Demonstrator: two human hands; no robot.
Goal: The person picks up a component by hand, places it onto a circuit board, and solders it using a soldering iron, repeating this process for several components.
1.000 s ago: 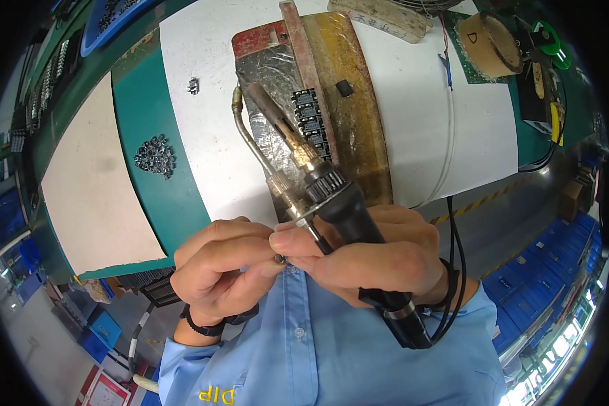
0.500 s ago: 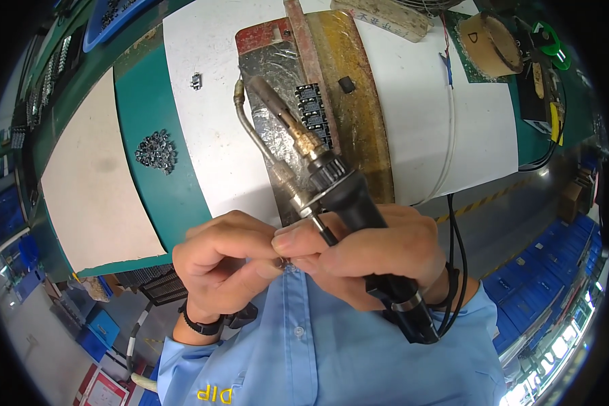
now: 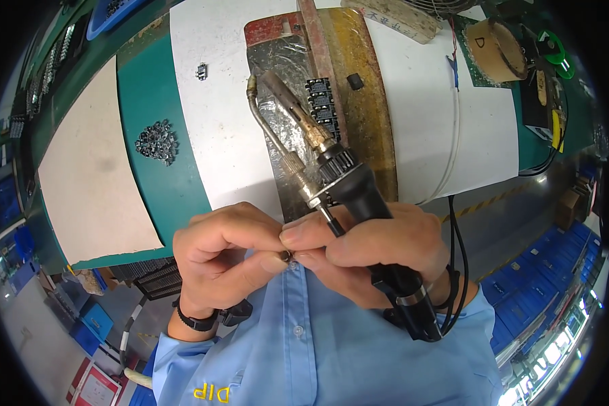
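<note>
My left hand (image 3: 227, 250) pinches a tiny dark part (image 3: 285, 256) between thumb and forefinger, in front of my chest. My right hand (image 3: 392, 247) is wrapped round the black handle of a soldering iron (image 3: 358, 189) with a thin metal solder-feed tube (image 3: 267, 128) beside its barrel; the tip points away from me. Thumb and forefinger of that hand also meet the tiny part, whose exact kind is too small to make out. Beyond the iron, a row of small black components (image 3: 323, 105) lies along a metal bar (image 3: 328, 68) on a worn board (image 3: 369, 135).
A loose component (image 3: 201, 71) lies on white paper, and a pile of small shiny parts (image 3: 158, 142) on the green mat. One black piece (image 3: 354, 82) rests on the board. A cardboard ring (image 3: 490, 51) and a green-handled tool (image 3: 555, 51) are at far right. Black cables (image 3: 457, 237) trail beside my right wrist.
The iron's tip has shifted slightly right and toward me along with my right hand. My fingertips still meet at the tiny part, which now shows a little more clearly.
</note>
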